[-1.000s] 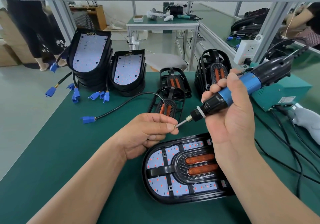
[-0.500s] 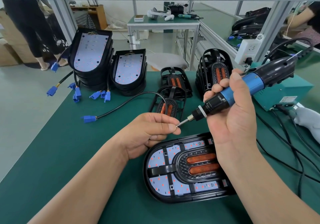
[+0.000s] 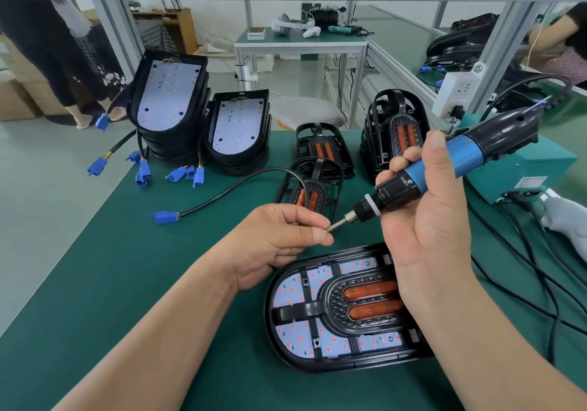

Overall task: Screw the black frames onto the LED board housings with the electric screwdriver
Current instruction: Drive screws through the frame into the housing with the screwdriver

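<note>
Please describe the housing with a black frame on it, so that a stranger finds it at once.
On the green table, look at the near edge, below the right hand. One housing lies flat there. Unlike the stacked housings at the far left, which show bare white boards, it carries a black frame with two orange bars.

Right hand (image 3: 425,220) hides one end of the housing (image 3: 287,352) (screw (image 3: 327,230) in left fingers (image 3: 313,236) barely discernible).

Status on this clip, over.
Left hand pinches screw at bit tip. Right hand grips electric screwdriver. Black frame sits on LED board housing; bit not on it yet.
</note>
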The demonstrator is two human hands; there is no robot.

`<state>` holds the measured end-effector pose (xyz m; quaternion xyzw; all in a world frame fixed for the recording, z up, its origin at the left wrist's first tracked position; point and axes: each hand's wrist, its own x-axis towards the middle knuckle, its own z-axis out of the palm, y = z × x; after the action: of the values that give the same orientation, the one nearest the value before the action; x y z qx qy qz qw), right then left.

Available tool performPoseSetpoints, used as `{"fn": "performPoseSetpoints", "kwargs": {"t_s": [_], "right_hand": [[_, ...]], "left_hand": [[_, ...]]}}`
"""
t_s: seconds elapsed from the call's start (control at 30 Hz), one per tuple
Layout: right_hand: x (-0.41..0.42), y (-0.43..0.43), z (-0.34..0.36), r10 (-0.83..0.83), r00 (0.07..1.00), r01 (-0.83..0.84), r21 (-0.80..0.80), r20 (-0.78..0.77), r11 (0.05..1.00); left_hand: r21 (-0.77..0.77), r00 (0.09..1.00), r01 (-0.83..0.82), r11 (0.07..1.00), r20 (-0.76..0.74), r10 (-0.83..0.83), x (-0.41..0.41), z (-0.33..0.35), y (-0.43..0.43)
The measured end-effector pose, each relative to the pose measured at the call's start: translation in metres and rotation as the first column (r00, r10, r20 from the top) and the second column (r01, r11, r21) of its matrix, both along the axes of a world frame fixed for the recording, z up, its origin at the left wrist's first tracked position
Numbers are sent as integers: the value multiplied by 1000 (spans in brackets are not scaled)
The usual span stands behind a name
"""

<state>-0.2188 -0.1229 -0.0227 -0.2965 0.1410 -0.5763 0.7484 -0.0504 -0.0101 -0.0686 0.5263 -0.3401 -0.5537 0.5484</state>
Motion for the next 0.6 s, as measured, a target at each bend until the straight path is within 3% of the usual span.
{"fn": "performPoseSetpoints", "kwargs": {"t_s": [0.27, 0.6], "right_hand": [[2, -1, -3, -14, 999, 15, 32, -37, 999], [-3, -7, -4, -22, 999, 18, 140, 26, 990]], "left_hand": [[-1, 998, -9, 1000, 69, 9, 1, -2, 1], [-22, 999, 43, 999, 14, -43, 1, -1, 0]]}}
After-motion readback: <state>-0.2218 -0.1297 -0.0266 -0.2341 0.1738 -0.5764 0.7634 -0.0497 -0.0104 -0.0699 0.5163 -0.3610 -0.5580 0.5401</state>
